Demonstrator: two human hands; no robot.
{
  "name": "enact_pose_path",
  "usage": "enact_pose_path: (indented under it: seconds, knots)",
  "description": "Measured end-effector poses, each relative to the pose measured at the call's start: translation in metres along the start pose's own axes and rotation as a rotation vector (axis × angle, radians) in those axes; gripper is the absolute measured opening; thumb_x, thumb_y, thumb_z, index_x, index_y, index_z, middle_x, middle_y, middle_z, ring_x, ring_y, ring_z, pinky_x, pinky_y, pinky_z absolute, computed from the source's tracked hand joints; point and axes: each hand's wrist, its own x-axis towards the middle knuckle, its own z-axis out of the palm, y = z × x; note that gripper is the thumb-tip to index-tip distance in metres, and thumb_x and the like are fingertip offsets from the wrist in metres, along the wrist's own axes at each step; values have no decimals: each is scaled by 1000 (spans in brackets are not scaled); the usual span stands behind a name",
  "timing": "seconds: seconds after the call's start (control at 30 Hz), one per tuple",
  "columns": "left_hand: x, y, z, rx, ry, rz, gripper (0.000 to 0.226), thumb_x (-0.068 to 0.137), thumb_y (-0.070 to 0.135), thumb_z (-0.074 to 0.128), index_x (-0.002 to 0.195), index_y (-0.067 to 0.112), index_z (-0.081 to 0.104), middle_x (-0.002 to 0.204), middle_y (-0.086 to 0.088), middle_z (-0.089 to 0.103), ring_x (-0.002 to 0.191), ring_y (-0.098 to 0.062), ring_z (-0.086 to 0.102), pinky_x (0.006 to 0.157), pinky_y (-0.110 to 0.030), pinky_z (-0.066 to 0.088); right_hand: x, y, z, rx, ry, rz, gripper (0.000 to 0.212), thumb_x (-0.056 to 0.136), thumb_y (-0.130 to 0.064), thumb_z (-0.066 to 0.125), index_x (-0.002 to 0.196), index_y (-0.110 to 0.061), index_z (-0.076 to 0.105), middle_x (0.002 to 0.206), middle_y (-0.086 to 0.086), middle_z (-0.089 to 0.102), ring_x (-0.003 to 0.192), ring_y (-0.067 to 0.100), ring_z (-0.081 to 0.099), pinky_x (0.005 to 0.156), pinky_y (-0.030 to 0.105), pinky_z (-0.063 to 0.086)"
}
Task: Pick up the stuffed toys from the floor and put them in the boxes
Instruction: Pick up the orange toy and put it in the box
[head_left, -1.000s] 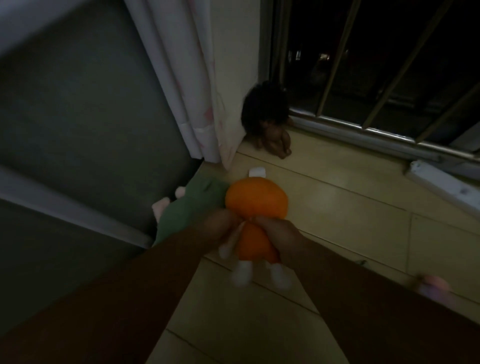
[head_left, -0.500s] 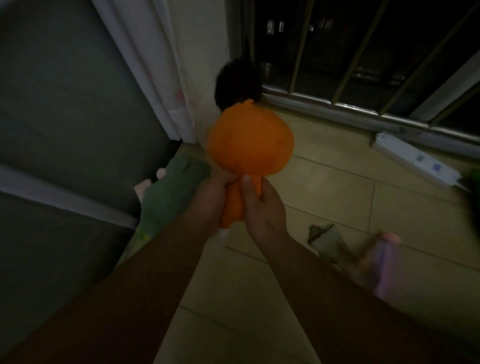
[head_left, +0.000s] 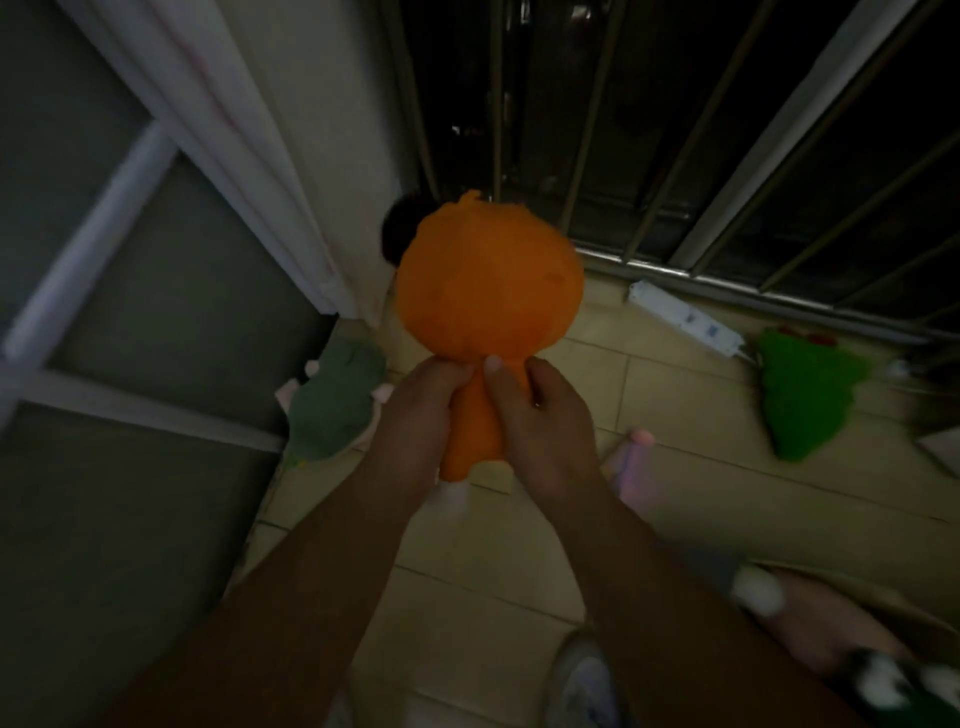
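An orange stuffed toy with a big round head is held upright in the air in front of me. My left hand and my right hand both grip its narrow body just below the head. On the tiled floor lie a dull green toy by the left wall, a bright green toy at the right, a pale pink toy behind my right wrist and a dark furry toy in the corner. No box is clearly in view.
A curtain hangs at the left of a barred window. A white power strip lies on the floor below the bars. More soft toys lie at the lower right. My shoe shows at the bottom.
Both hands have lifted the orange toy off the floor and raised it upright. My view has swung right, bringing the power strip and the bright green toy into sight.
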Motion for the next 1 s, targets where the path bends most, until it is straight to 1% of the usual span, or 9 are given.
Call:
enact_pose_path:
  seconds: [0.07,0.13,0.23,0.37,0.43,0.5,0.63,0.83,1.0]
  knots:
    - [-18,38,18,29,-17,13,20,77,36,57,86,30,74,95,-4,73,91,-21,69,74,-42,56,-7,-40,-26,-19,13,7,45,80,-65,52,80,-21,62,76,2,65,68,11,62,66,38,52]
    - [-41,75,35,47,-16,16,25,75,39,57,89,25,73,97,-8,71,93,-25,67,80,-48,54,-17,-79,-53,-36,11,7,48,79,-66,54,81,-19,62,77,3,66,69,12,62,67,40,53]
    - [-84,127,62,110,-53,49,27,72,44,57,86,26,71,91,-3,72,87,-18,68,73,-39,54,-40,-133,-95,-30,14,-6,42,77,-66,57,78,-24,61,73,-1,64,64,8,61,63,35,52]
    - [-153,193,98,151,-74,31,36,75,40,55,98,17,69,96,-6,72,91,-21,67,83,-47,53,-80,-204,-149,0,9,-37,39,75,-64,60,74,-25,60,70,-7,63,61,4,59,54,18,46]
    - [-186,224,112,152,-73,26,37,74,39,56,101,18,69,97,-2,72,93,-19,67,82,-42,54,-101,-240,-172,-16,-1,-37,40,74,-65,60,75,-26,61,71,-8,64,63,5,61,57,20,49]
    - [-218,253,122,138,-79,42,37,73,39,57,100,19,69,97,-1,73,93,-18,67,80,-38,53,-121,-273,-193,-17,-15,-34,40,72,-68,60,77,-28,63,74,-7,66,67,6,63,62,31,54]
    - [-277,300,133,103,-115,68,33,75,37,57,102,22,69,100,0,72,94,-15,67,72,-28,51,-160,-333,-222,-53,-28,-79,38,71,-71,59,82,-34,63,80,-16,67,71,-1,62,58,20,47]
    - [-338,345,134,154,-85,91,21,91,19,55,107,13,66,107,-9,69,100,-26,64,90,-48,50,-215,-387,-235,-129,58,-169,31,77,-59,66,75,-28,61,64,-15,61,63,-7,57,49,9,39]
    - [-401,358,123,208,-176,140,32,72,36,59,97,20,69,97,-2,71,92,-18,65,82,-41,50,-284,-412,-242,-137,128,-163,33,74,-62,65,75,-30,61,65,-18,60,63,-6,57,50,8,38]
